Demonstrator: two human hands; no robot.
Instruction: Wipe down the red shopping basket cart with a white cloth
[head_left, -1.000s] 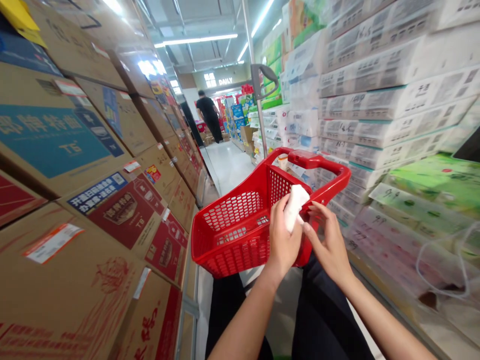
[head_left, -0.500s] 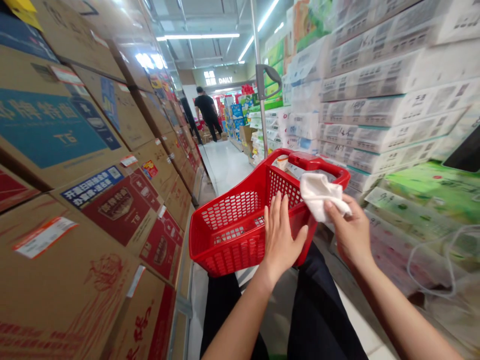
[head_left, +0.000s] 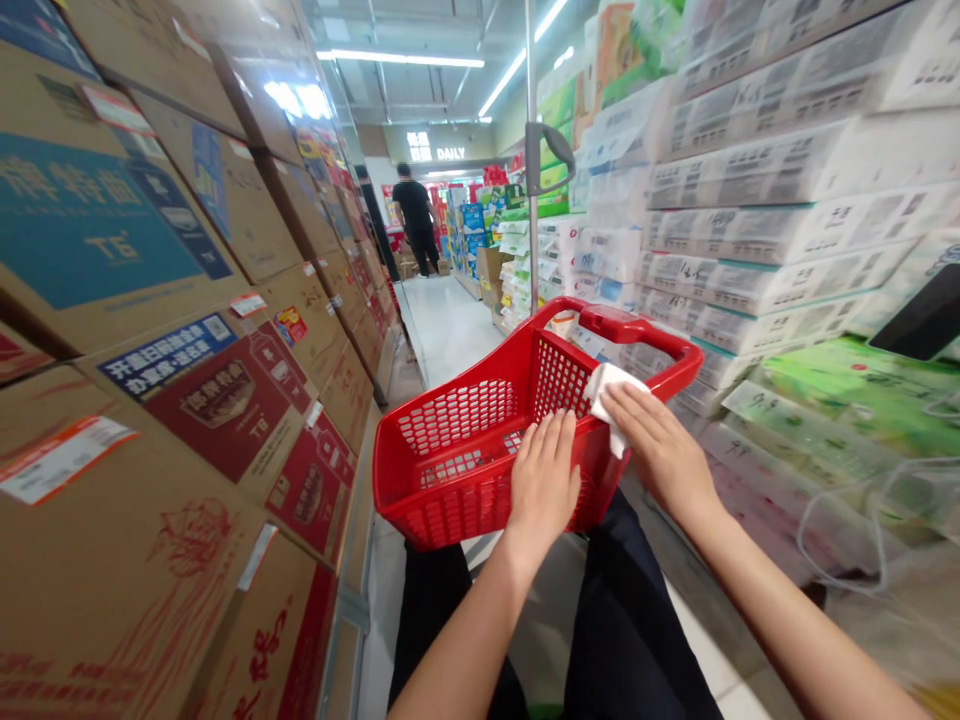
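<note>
On red basket [head_left: 457, 508], right hand [head_left: 666, 448] clamped over white cloth [head_left: 607, 379], left hand [head_left: 541, 482] outstretched.

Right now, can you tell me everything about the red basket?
The red basket looks like shiny plastic, with holes through its walls and a looped handle at the right. It sits open side up; its support is unclear. The left hand rests on its near side; the right hand presses a white cloth against its right rim.
</note>
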